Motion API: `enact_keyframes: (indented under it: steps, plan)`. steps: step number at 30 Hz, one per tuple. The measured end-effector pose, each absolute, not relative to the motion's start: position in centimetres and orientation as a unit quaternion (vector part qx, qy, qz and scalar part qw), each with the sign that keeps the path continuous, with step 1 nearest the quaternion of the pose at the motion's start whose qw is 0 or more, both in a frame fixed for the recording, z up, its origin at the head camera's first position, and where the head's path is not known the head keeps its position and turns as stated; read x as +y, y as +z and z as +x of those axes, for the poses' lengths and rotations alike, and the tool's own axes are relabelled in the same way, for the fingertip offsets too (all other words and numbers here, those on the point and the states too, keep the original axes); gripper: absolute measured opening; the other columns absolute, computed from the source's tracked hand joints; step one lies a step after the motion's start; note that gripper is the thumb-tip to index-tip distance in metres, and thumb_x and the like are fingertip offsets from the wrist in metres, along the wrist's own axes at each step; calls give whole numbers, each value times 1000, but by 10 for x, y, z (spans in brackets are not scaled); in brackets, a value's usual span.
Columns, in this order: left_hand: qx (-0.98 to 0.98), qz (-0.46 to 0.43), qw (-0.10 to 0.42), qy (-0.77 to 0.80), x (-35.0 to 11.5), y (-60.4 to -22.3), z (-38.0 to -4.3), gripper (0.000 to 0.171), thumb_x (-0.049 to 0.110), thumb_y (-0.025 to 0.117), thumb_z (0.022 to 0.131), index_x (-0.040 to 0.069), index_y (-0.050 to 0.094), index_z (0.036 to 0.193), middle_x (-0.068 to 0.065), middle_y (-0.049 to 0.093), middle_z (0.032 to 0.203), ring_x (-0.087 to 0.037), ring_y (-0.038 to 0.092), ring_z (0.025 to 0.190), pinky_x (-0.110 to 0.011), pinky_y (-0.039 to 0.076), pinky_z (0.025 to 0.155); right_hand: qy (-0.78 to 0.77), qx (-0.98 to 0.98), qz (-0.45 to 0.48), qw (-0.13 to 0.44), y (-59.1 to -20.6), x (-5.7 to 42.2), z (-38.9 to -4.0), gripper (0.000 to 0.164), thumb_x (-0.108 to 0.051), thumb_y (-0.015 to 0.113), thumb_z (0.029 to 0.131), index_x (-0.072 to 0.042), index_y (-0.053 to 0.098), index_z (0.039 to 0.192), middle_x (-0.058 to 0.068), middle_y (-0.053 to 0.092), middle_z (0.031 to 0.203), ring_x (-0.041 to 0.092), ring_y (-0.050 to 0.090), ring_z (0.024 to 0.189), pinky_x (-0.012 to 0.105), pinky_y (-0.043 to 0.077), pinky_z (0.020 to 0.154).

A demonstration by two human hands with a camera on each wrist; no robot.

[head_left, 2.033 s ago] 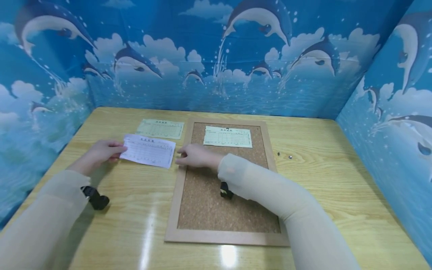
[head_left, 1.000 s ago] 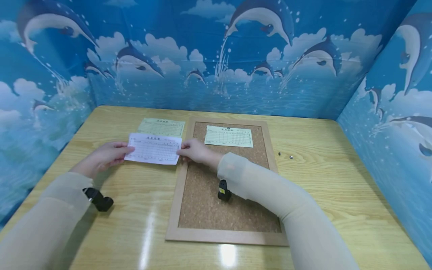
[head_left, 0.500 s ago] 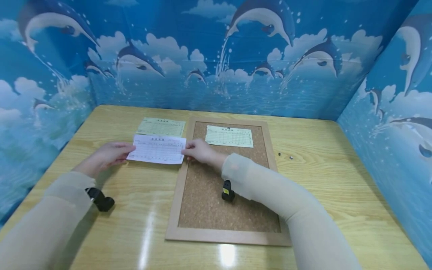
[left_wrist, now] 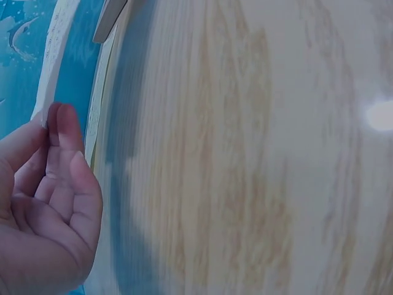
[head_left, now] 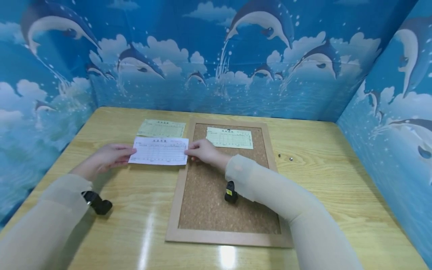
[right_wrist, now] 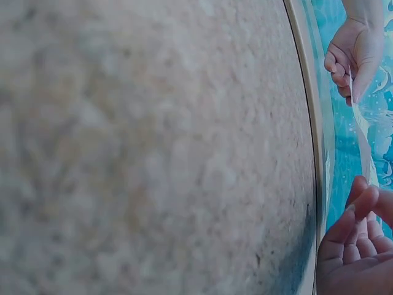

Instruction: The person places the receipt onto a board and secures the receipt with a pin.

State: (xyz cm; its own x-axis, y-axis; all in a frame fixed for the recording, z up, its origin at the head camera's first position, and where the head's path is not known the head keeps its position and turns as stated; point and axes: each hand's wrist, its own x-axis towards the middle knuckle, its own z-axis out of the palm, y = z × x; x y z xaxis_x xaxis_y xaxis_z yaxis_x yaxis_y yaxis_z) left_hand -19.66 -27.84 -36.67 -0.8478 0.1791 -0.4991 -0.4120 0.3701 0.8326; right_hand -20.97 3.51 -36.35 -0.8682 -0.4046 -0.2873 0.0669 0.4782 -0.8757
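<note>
A white printed form slip [head_left: 160,151] is stretched level between both hands in the head view, raised over the table. My left hand [head_left: 113,156] pinches its left edge between thumb and fingers; the left wrist view shows the slip [left_wrist: 54,67] edge-on above the fingertips. At the right edge my right hand [head_left: 206,152] pinches it, over the left frame of the cork board [head_left: 229,202]. In the right wrist view the slip [right_wrist: 362,141] runs from one hand to the other. A green form slip [head_left: 229,138] is fixed near the board's top by a pushpin [head_left: 228,130].
Another green slip [head_left: 162,128] lies on the wooden table [head_left: 324,187] behind the white one. To the board's right are two small metal pins, a dark one [head_left: 279,155] and a shiny one [head_left: 291,159]. Dolphin-print cloth [head_left: 202,93] encloses the back and sides.
The right hand has taken hold of the white slip's right edge, which only the left hand held at first. The slip has been straightened and moved right, toward the board's frame.
</note>
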Motion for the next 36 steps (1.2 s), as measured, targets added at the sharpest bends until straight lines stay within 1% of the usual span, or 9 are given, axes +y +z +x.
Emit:
enact_keyframes:
  steps: [3, 5, 11, 15, 21, 26, 36]
  plan:
    - [781, -64, 269, 559, -276, -367, -195, 64, 29, 55, 95, -11, 30, 139, 7, 67, 88, -6, 64, 82, -26, 51, 79, -500, 829, -92, 230, -364, 39, -210, 17, -17, 65, 89, -1, 69, 92, 3, 61, 73, 9, 54, 60, 21, 47, 56]
    - [781, -58, 270, 560, -274, -366, -195, 64, 28, 54, 96, -12, 28, 139, 6, 66, 89, -6, 63, 83, -26, 51, 80, -496, 834, -91, 223, -364, 42, -210, 18, -17, 65, 89, 0, 69, 94, 2, 61, 71, 9, 55, 59, 21, 47, 55]
    - [783, -56, 271, 556, -267, -361, -193, 63, 29, 56, 95, -11, 32, 138, 6, 67, 88, -6, 64, 83, -26, 51, 79, -491, 839, -86, 220, -363, 50, -212, 20, -18, 64, 90, 1, 69, 97, 0, 59, 66, 9, 55, 60, 23, 49, 59]
    - [787, -50, 270, 552, -262, -359, -193, 64, 30, 57, 94, -11, 34, 137, 6, 67, 90, -7, 64, 83, -26, 51, 79, -492, 838, -79, 223, -360, 55, -213, 21, -18, 64, 90, 0, 69, 98, 1, 60, 68, 9, 56, 62, 24, 50, 61]
    - [790, -59, 263, 551, -253, -357, -195, 61, 30, 58, 93, -11, 37, 134, 6, 67, 85, -5, 63, 79, -25, 52, 76, -491, 839, -78, 222, -354, 66, -213, 20, -19, 63, 90, -1, 69, 97, 5, 62, 74, 11, 56, 65, 26, 50, 63]
    - [791, -60, 262, 550, -243, -355, -194, 59, 29, 58, 93, -11, 40, 133, 6, 67, 83, -4, 62, 76, -25, 52, 74, -488, 841, -68, 222, -355, 76, -214, 20, -20, 62, 91, -2, 69, 94, 3, 61, 71, 11, 55, 65, 27, 49, 63]
    - [800, -38, 254, 542, -226, -359, -195, 52, 27, 59, 93, -12, 48, 125, 5, 66, 78, -4, 61, 70, -24, 52, 69, -495, 838, -28, 230, -354, 93, -210, 20, -19, 63, 90, -1, 68, 98, 3, 60, 74, 11, 56, 69, 27, 50, 66]
